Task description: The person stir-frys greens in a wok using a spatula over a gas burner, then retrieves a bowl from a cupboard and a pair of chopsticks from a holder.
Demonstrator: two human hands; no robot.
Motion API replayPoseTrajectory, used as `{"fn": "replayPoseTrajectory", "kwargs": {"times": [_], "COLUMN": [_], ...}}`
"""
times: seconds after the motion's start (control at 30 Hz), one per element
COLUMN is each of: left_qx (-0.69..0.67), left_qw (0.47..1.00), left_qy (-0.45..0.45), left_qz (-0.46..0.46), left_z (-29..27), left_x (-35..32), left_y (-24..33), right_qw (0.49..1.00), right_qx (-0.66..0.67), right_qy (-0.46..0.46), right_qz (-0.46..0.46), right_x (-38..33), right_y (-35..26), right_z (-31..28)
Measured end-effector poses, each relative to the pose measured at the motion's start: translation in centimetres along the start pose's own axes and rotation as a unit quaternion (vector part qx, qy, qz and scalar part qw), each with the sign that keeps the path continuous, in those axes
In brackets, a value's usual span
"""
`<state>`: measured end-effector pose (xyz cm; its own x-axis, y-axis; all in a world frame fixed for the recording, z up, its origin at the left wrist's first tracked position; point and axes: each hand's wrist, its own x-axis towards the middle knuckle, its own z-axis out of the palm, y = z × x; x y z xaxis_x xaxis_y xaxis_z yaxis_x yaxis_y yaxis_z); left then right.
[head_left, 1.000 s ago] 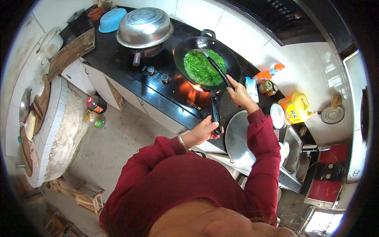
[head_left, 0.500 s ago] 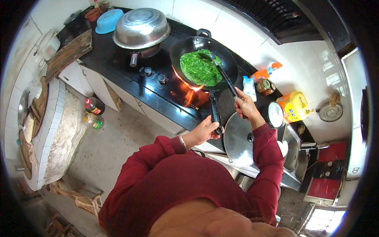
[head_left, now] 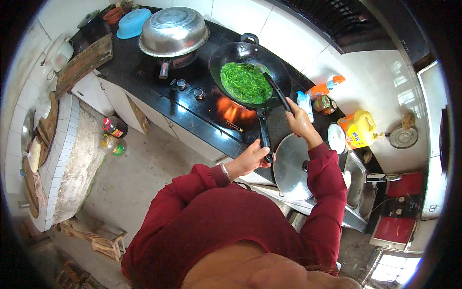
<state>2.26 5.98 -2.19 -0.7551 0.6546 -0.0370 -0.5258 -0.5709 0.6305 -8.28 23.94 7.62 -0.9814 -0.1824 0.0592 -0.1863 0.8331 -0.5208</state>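
A dark wok sits over a burner on the black stove, with chopped green vegetables lying in it. My left hand is wrapped round the wok's long black handle. In my right hand is the black handle of a spatula, which slants down into the wok. The spatula's head is mostly hidden among the greens at their right side. Orange light glows on the stove top just in front of the wok.
A metal basin lies upside down over the left burner. Beside my right forearm is a wok lid. Right of the wok stand a spray bottle, jars, a white bowl and a yellow jug. Further right is a sink.
My right hand has shifted slightly, and the spatula with it; the greens now lie a little differently. Flames that licked the wok's front rim have shrunk to a glow. My left hand keeps its grip.
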Motion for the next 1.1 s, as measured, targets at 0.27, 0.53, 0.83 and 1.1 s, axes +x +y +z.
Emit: {"fn": "replayPoseTrajectory", "kwargs": {"times": [0.27,0.53,0.83,1.1], "left_qx": [0.004,-0.01,-0.019,0.004], "left_qw": [1.0,1.0,1.0,1.0], "left_qy": [-0.001,-0.008,-0.012,-0.013], "left_qz": [-0.007,-0.008,-0.003,-0.006], "left_z": [0.2,0.1,0.2,0.5], "left_x": [-0.2,-0.4,-0.4,1.0], "left_y": [0.3,0.5,0.7,-0.6], "right_qw": [0.952,0.937,0.99,0.993], "right_qx": [0.249,0.274,-0.054,-0.069], "right_qy": [-0.071,-0.092,-0.014,-0.081], "right_qz": [0.165,0.197,-0.132,-0.048], "right_x": [-4.2,-7.0,-8.8,-8.8], "right_y": [0.7,0.5,1.2,-2.1], "right_z": [-1.8,-3.2,-4.1,-5.4]}}
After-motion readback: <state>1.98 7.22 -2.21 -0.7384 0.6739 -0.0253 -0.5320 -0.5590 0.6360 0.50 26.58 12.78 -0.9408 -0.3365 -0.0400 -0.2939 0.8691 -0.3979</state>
